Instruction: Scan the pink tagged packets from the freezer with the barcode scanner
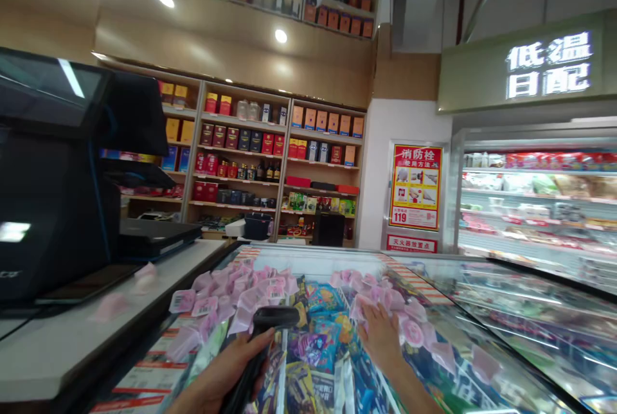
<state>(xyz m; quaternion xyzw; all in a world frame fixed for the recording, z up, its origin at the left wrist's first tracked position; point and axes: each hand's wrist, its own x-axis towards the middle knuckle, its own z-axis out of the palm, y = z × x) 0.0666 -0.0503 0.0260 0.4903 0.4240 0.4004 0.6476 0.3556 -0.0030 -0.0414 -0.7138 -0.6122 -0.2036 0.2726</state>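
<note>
My left hand point(224, 369) is closed around the handle of a black handheld barcode scanner point(276, 317), whose head points away from me. Stretched forward, my right hand point(382, 340) has its fingers apart and touches a pink plastic cup point(360, 306) in the right-hand group. More small pink cups point(226, 284), some with white barcode labels, lie in a pile on the left of the glass-topped freezer. Between the two groups, colourful packets point(318, 340) show inside the freezer. My left fingertips are partly hidden behind the scanner.
At left, a black checkout terminal point(53, 195) stands on a white counter point(72, 350), with two blurred pink cups point(110, 306) near the edge. Shelves of boxed goods point(241, 137) line the back wall. A lit refrigerated display point(535, 208) stands at right.
</note>
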